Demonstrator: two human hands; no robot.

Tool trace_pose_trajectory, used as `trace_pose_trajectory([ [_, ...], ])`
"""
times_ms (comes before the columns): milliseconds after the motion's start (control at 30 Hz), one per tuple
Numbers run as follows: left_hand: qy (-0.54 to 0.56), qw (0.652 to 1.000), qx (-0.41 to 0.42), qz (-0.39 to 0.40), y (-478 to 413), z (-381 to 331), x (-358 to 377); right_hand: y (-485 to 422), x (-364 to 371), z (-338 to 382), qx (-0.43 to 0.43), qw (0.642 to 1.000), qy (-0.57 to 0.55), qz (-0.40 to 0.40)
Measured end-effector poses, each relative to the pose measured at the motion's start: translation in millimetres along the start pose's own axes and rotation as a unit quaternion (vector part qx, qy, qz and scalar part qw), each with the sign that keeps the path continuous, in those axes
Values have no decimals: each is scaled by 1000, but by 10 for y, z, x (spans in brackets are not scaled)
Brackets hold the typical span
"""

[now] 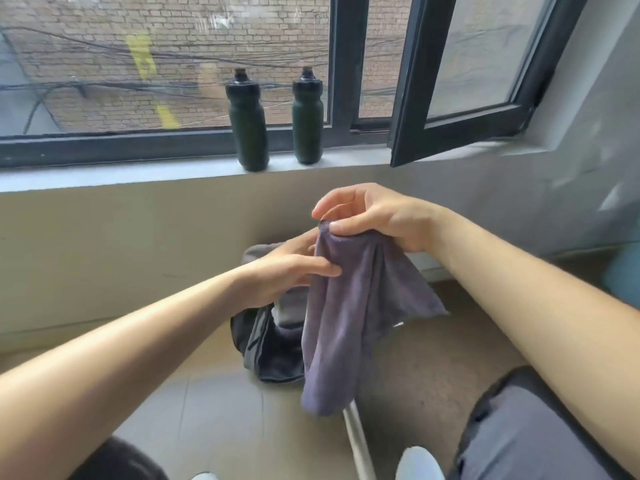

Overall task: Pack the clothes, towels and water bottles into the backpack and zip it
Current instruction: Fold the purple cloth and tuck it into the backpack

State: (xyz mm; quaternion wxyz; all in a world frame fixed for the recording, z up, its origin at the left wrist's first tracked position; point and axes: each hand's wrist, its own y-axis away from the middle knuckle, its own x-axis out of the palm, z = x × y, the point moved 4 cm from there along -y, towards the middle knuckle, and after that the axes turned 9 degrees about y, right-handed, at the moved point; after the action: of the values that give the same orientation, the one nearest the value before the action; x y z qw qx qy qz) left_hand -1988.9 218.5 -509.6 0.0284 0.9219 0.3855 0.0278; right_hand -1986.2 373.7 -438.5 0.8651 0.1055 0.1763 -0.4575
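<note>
a: obs. right hand (pixel 367 216) held high, thumb and fingertips pinched on the top corner of the purple-grey towel (pixel 339 306). the rest of the cloth hangs free, lower end bunched.

b: left hand?

a: left hand (pixel 294 268) is lower. thumb on the front of the towel's left edge, fingers behind it. a light pinch, not a fist.

b: towel relative to the bag?

a: in the air, above and in front of the backpack (pixel 266 348). the bag lies on the floor (pixel 415 358) with its mouth open and grey cloth already inside (cannot tell how many pieces).

b: step in hand?

a: my judgement: straightening or folding the towel before it goes in. to do it well, slide the left pinch along the edge to the next corner, pull the edge taut and fold to a flat packet narrower than the bag's mouth. lay it flat on the cloth inside, not stuffed.

b: why flat?

a: one water bottle (pixel 247 123) and a second bottle (pixel 307 119) stand upright on the window sill (pixel 138 176), well apart from the bag. a lumpy towel would likely take their room and strain the zip.
</note>
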Motion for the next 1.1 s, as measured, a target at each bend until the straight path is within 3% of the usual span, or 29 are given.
trace_pose_trajectory([
  [167,-20,998,-16,-50,-56,94,-123,-111,39,-185,26,999,35,20],
  [333,-44,986,2,-161,-122,153,-433,-153,-52,-559,102,991,83,11],
  [500,2,965,45,-259,-114,179,-750,-160,-121,-905,131,971,200,9],
  [600,2,956,44,-289,-84,220,-909,-151,-238,-1088,164,972,164,-30],
  [667,-24,961,22,-274,-61,258,-981,-176,-314,-1127,163,974,131,-86],
  [733,-57,973,-23,-223,-32,313,-999,-212,-419,-1061,135,965,113,-194],
  [900,-147,981,-66,-109,-7,456,-967,-207,-787,-1032,115,878,39,-463],
  [1100,-237,965,-104,-40,-28,557,-879,7,-1067,-1084,175,777,-67,-601],
])
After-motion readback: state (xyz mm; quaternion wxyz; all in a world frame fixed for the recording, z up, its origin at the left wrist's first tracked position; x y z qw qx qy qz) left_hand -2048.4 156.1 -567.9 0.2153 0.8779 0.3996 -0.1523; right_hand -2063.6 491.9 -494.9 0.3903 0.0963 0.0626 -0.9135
